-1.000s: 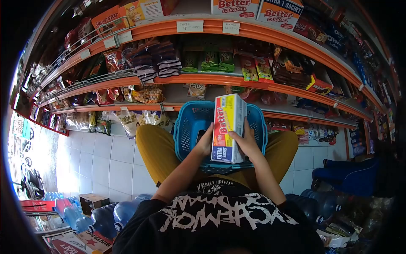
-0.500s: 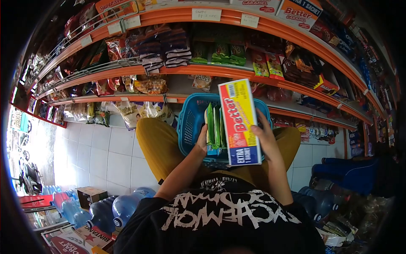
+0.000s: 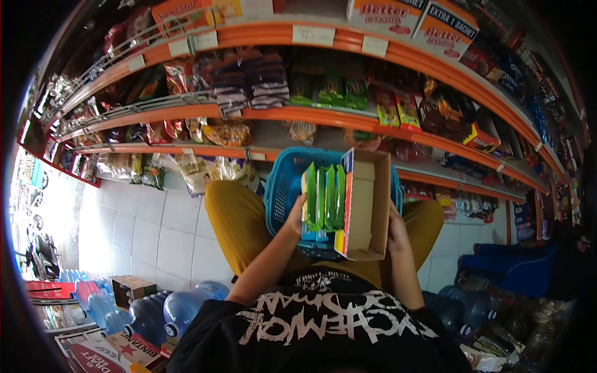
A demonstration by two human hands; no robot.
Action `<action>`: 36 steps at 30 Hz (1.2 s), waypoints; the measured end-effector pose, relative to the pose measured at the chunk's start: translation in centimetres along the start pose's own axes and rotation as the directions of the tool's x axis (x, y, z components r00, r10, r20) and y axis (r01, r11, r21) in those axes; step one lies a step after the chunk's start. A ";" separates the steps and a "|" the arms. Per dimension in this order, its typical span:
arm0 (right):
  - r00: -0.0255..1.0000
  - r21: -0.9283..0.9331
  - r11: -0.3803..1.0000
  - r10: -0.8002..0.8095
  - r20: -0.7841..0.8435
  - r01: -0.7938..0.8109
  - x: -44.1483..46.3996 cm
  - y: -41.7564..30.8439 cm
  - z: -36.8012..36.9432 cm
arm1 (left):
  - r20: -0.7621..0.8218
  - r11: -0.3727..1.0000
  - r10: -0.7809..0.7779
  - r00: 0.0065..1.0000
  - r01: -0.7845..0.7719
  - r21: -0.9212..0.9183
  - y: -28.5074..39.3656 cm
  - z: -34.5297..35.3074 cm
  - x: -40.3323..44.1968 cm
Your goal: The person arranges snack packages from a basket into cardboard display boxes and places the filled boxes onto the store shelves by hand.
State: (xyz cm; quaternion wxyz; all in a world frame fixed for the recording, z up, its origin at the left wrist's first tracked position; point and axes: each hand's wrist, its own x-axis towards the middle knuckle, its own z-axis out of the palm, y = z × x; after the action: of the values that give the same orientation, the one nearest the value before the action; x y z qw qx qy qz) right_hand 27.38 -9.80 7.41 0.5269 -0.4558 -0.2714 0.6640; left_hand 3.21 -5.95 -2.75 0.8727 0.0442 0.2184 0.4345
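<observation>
Several green snack packets [image 3: 326, 198] stand side by side on edge, with my left hand [image 3: 295, 216] closed against their left side. Right beside them is a cardboard box [image 3: 371, 205], tipped so that its open mouth and bare brown inside face up. My right hand [image 3: 398, 231] grips the box by its right wall; some of the fingers are hidden behind it. Both the packets and the box are over a blue plastic basket [image 3: 278, 186] between my knees. Light-blue packaging shows low in the basket beneath the packets.
Orange-edged shelves [image 3: 292, 114] full of snacks curve across the front, with Better boxes [image 3: 444, 31] at the top right. Large water bottles [image 3: 183, 311] and a small carton [image 3: 132, 291] stand at the left. A blue chair [image 3: 510, 267] is at the right.
The box has turned from showing its printed Better side to showing its open inside. The green packets are now more exposed beside it. The view has shifted slightly.
</observation>
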 end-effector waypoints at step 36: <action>0.823 -0.687 0.512 0.520 -0.229 -0.515 11.3 11.7 -3.1 | -0.231 0.947 0.319 0.919 -0.320 0.037 3.2 0.8 -2.9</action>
State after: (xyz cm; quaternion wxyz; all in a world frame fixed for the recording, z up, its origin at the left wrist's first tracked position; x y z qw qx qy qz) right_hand 24.53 -2.94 -7.38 0.0800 -0.6825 -0.3638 0.6288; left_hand -0.36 -6.15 -0.22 0.7583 0.0270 0.3091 0.5733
